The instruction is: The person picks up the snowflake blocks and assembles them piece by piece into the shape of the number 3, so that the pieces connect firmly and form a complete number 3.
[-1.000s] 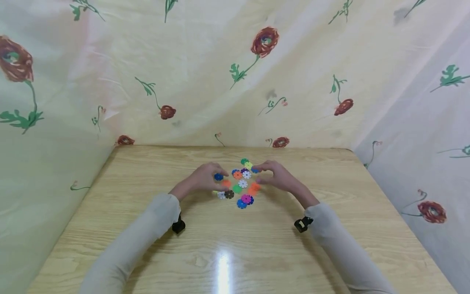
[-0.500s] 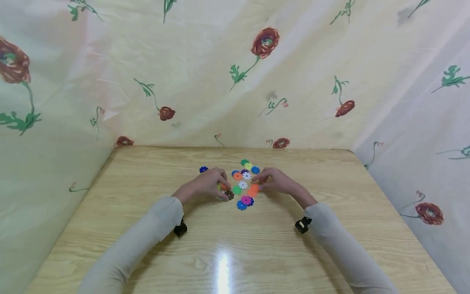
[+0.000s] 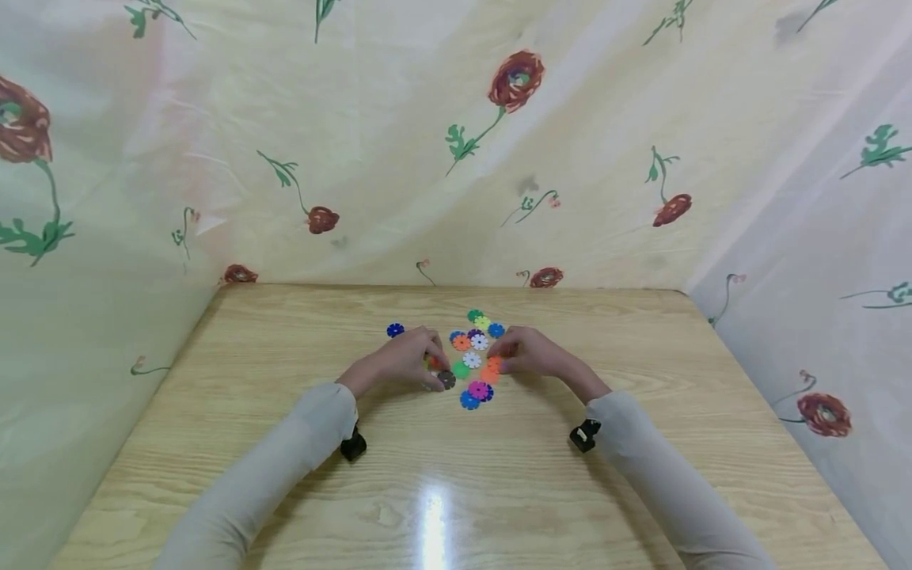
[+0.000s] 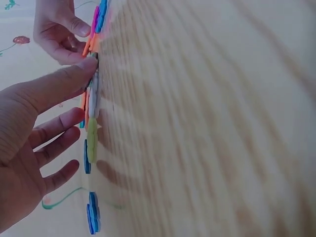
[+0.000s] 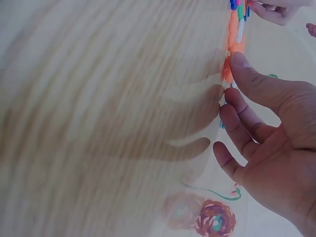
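Note:
Several flat, notched plastic discs lie loosely together on the table. My left hand (image 3: pixel 409 355) pinches a brown notched disc (image 3: pixel 446 380) at the left of the cluster, thumb and forefinger at its edge. In the left wrist view its other fingers are spread above the table, near a yellow-green disc (image 4: pixel 92 139). My right hand (image 3: pixel 530 352) has thumb and forefinger on an orange disc (image 3: pixel 495 364) at the cluster's right; in the right wrist view the orange piece (image 5: pixel 227 69) sits between thumb and forefinger. Between the hands lie a white disc (image 3: pixel 472 360) and a green disc (image 3: pixel 461 370).
A dark blue disc (image 3: pixel 395 330) lies apart, behind the left hand. Pink (image 3: pixel 478 389) and blue (image 3: pixel 469 400) discs overlap at the front. Green, yellow and blue discs lie at the back. Flower-patterned cloth (image 3: pixel 399 158) hangs behind the wooden table (image 3: pixel 456 451).
A dark blue disc near the left hand ended up farther left. The left hand moved down to the brown disc, which now tilts. The right hand came down to the orange disc.

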Action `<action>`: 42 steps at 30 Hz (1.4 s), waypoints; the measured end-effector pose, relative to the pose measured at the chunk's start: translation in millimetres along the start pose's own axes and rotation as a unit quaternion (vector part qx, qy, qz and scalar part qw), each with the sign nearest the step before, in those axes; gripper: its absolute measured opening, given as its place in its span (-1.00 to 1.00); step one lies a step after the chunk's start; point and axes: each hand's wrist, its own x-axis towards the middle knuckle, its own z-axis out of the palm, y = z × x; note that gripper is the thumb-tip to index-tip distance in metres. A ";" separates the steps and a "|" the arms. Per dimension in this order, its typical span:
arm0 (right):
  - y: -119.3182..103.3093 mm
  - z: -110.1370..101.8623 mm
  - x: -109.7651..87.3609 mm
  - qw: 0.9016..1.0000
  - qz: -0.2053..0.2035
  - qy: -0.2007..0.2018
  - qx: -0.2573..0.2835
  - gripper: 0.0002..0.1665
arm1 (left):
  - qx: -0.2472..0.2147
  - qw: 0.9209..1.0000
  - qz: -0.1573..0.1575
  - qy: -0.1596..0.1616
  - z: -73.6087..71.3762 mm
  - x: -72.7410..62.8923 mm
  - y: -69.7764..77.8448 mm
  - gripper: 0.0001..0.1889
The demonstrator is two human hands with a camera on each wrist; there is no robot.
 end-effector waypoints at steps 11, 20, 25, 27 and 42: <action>1.4 -1.1 1.5 0.998 -0.021 -0.003 0.065 -0.86 | -0.112 0.994 -0.006 0.001 0.2 1.8 0.1 -0.93; 5.0 1.0 2.5 0.996 -0.004 0.037 0.084 -0.80 | -0.214 0.977 -0.003 0.011 -0.5 0.7 -3.0 -0.95; -0.4 0.6 5.7 0.991 -0.006 0.080 0.109 -0.81 | -0.268 0.962 -0.017 0.056 -4.6 1.7 -1.8 -0.93; -1.5 0.3 8.2 0.988 -0.014 0.099 0.121 -0.83 | -0.285 0.955 -0.027 0.079 -6.5 2.7 -1.2 -0.92; -42.7 -6.9 20.9 0.970 -0.019 0.188 0.151 -0.84 | -0.420 0.881 -0.053 0.212 -21.8 12.3 8.1 -0.82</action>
